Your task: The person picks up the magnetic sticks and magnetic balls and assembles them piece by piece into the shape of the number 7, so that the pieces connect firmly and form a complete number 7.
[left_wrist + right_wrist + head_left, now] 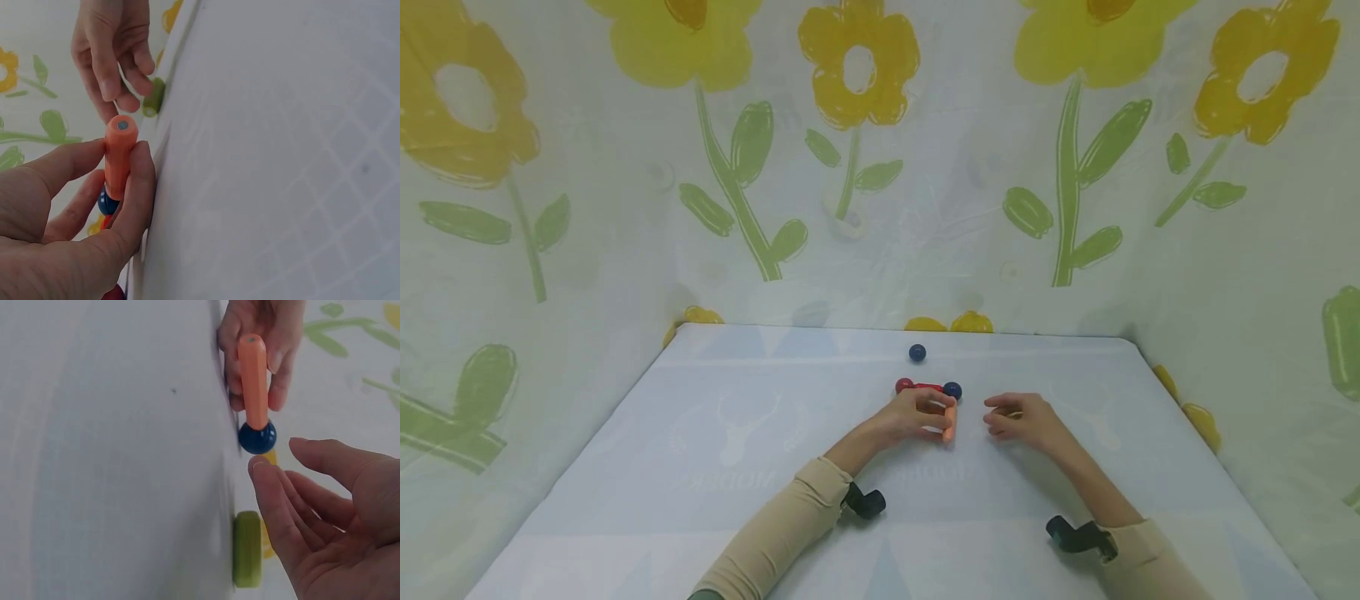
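My left hand (917,414) pinches an orange magnetic rod (253,381) between thumb and fingers. One end of this rod meets a dark blue ball (257,437); the other shows a small grey disc, seen in the left wrist view. From the blue ball a red rod (928,387) runs left to a red ball (904,386), forming a short row on the table. To the right, my right hand (1026,419) hovers with loosely bent fingers and nothing between them. A green rod (247,549) lies close by that hand, mostly hidden behind it in the head view.
A second dark blue ball (917,353) sits alone farther back on the white table (775,367). Beyond the table's back edge hangs a flower-printed curtain (925,250), which also closes in both sides. Each wrist carries a black camera mount (867,503).
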Available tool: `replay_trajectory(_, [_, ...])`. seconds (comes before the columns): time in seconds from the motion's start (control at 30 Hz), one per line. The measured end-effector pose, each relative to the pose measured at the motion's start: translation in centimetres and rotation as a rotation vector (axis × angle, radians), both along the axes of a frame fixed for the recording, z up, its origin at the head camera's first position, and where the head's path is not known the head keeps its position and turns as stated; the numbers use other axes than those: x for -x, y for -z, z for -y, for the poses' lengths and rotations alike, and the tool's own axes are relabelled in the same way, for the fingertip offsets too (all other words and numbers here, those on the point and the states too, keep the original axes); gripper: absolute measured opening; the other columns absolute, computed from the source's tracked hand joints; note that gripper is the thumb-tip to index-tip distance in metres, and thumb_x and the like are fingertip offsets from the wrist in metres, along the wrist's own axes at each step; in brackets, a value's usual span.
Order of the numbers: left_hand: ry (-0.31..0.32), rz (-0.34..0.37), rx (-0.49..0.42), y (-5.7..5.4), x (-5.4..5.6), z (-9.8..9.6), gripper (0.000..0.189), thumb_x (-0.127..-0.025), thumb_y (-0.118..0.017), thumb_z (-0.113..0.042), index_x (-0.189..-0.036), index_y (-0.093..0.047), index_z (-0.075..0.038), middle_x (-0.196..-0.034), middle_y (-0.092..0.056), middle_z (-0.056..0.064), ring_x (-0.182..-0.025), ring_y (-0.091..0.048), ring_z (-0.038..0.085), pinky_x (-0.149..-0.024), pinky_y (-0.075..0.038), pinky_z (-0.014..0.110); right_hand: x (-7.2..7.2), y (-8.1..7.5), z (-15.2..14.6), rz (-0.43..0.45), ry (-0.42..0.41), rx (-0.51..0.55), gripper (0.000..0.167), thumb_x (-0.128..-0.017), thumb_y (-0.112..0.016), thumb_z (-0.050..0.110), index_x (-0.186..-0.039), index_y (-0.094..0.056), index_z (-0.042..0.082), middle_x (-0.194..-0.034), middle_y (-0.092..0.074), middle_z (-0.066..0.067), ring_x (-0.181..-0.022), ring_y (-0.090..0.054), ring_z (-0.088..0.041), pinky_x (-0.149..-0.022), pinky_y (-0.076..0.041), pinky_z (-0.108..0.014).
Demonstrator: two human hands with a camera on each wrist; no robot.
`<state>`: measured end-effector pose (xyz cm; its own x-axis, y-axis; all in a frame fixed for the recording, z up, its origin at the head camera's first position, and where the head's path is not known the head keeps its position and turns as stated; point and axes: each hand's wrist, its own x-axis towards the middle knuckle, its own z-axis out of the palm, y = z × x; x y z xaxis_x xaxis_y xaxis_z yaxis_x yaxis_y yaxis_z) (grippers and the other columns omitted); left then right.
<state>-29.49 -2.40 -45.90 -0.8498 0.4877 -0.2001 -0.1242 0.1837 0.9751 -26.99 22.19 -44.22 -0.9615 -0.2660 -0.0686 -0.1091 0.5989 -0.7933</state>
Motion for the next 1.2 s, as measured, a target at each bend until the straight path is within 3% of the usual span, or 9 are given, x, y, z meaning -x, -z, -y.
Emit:
replay_trajectory(0.23, [0.001,0.017,-0.02,-0.1,0.0,0.0,0.036,-0.088,-0.071,-0.006,-0.123,-0.065,-0.006,-0.123,-0.063,0.011,-0.1,-0.06,0.018,-0.087,-0.058,0.039,0.2,-0.4,-1.6,-0.173,-0.018,-0.031,0.036,-0.091,-0.069,0.015,-0.122,-0.063,-0.004,-0.103,-0.072,-0.018,-0.084,-0.072,-0.024,-0.066,-0.059,-0.026])
replay_trajectory(0.43, [0.002,0.027,-0.029,0.1,-0.1,0.0,0.035,-0.087,-0.071,-0.004,-0.122,-0.065,-0.005,-0.119,-0.064,0.011,-0.098,-0.06,0.018,-0.087,-0.058,0.039,0.0,-0.4,-2.1,-0.338,0.034,-0.187,0.03,-0.088,-0.071,0.011,-0.116,-0.068,0.001,-0.103,-0.074,-0.013,-0.088,-0.071,-0.025,-0.071,-0.054,-0.027])
replay_trajectory(0.53, [0.003,0.025,-0.034,0.1,-0.1,0.0,0.035,-0.087,-0.071,-0.004,-0.122,-0.065,-0.005,-0.118,-0.064,0.011,-0.098,-0.06,0.017,-0.087,-0.058,0.039,-0.2,-0.3,-2.1,-0.375,0.05,-0.245,0.028,-0.087,-0.071,0.008,-0.114,-0.068,0.002,-0.103,-0.073,-0.013,-0.089,-0.069,-0.025,-0.074,-0.053,-0.032])
replay_trajectory(0.93, [-0.001,0.028,-0.053,0.1,0.0,0.1,0.036,-0.087,-0.071,-0.003,-0.123,-0.065,-0.003,-0.12,-0.063,0.013,-0.096,-0.06,0.018,-0.086,-0.059,0.039,-0.5,0.2,-2.4,-0.414,0.063,-0.256,0.025,-0.085,-0.072,0.005,-0.11,-0.07,0.002,-0.105,-0.073,-0.015,-0.095,-0.066,-0.03,-0.078,-0.054,-0.04])
replay_trajectory(1.2, [-0.003,0.024,-0.044,0.2,0.0,0.0,0.036,-0.087,-0.072,-0.004,-0.122,-0.065,-0.004,-0.121,-0.064,0.013,-0.097,-0.061,0.018,-0.085,-0.059,0.039,-0.1,0.7,-2.5,-0.331,0.065,-0.263,0.023,-0.086,-0.071,0.007,-0.108,-0.071,0.001,-0.106,-0.072,-0.015,-0.097,-0.065,-0.03,-0.073,-0.052,-0.032])
